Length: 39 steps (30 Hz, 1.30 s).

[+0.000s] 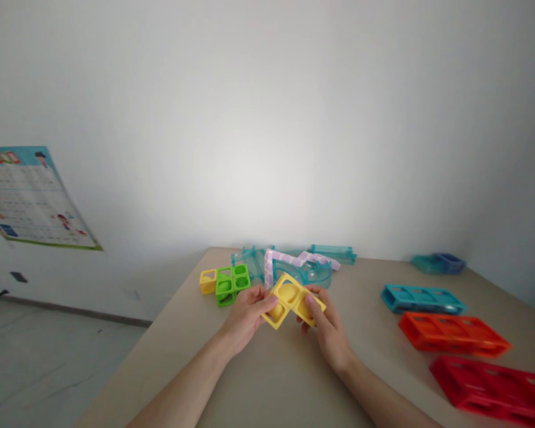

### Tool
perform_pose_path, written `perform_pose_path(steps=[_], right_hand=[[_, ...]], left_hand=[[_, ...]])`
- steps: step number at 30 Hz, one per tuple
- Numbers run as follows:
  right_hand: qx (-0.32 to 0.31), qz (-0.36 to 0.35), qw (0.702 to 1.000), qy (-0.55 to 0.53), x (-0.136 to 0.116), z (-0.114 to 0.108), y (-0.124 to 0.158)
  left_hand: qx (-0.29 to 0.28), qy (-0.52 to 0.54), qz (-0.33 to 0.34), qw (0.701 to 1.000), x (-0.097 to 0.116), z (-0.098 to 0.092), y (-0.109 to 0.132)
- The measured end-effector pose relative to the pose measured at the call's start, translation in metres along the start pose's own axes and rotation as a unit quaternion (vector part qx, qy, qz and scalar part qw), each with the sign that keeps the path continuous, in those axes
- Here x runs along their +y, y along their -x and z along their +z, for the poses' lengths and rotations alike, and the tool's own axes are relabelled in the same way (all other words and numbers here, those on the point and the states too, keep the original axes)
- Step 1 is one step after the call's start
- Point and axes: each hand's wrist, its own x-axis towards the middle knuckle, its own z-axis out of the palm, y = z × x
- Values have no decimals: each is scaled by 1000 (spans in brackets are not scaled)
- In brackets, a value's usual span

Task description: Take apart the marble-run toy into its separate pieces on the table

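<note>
Both my hands hold a yellow plastic block piece [289, 297] made of joined hollow squares, lifted a little above the beige table [267, 380]. My left hand [245, 318] grips its lower left end with thumb on top. My right hand [323, 324] pinches its right end, fingers wrapped round it. Just behind lie a green and yellow block cluster [226, 282] and a teal track set with a pink-and-white curved piece [294, 264].
On the right of the table lie long hollow bars: teal [421, 299], orange [452, 334] and red [494, 386]. A small teal and blue piece [439, 263] sits at the far right corner. A poster [27, 199] hangs on the white wall at left.
</note>
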Motion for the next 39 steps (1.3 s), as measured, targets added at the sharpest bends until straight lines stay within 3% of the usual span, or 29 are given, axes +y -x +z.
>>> perform_pose_path(steps=[12,25,39], right_hand=[[-27,0,998,57,6,-1,0],[-42,-12,998,48,7,-2,1],[-55,-29,997,48,6,-1,3]], left_hand=[[66,-114,76,988,-7,-9,-8],[36,-168,146,974,-1,-7,-4],[31,-195,127,972,3,-8,-2]])
